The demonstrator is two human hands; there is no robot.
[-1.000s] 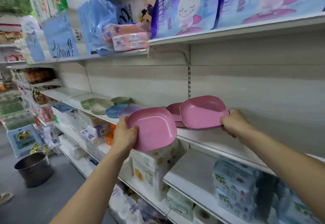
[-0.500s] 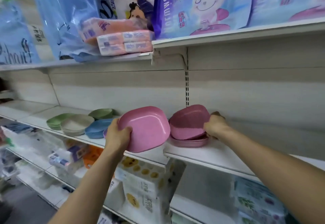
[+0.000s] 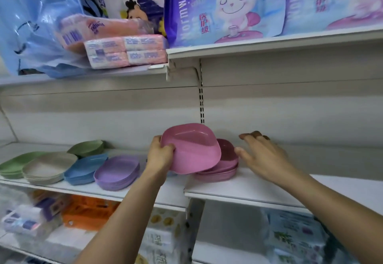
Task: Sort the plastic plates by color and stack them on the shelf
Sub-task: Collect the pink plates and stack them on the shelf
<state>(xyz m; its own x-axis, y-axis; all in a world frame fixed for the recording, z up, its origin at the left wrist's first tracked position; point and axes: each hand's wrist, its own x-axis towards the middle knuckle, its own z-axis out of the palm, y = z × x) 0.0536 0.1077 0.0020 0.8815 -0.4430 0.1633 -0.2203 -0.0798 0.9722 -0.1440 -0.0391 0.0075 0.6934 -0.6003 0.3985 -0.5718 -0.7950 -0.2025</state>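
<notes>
Head view: left hand (image 3: 160, 156) grips glossy rounded-square pink plate (image 3: 193, 149); right hand (image 3: 261, 156) spread, empty.

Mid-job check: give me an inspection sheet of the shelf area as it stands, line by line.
Surface: white middle shelf, bare to the right of the pink stack.
Job's things: pink plate held tilted over the pink stack; purple stack, blue stack, beige stack, front green stack and rear green stack to the left.
Clutter: nothing seen.
Grippers: left hand grips the pink plate's left rim; right hand open beside the pink stack, fingers spread, holding nothing.
Cables: nothing seen.
Surroundings: tissue packs, blue bag and purple rabbit packs on the shelf above; packaged goods below.
</notes>
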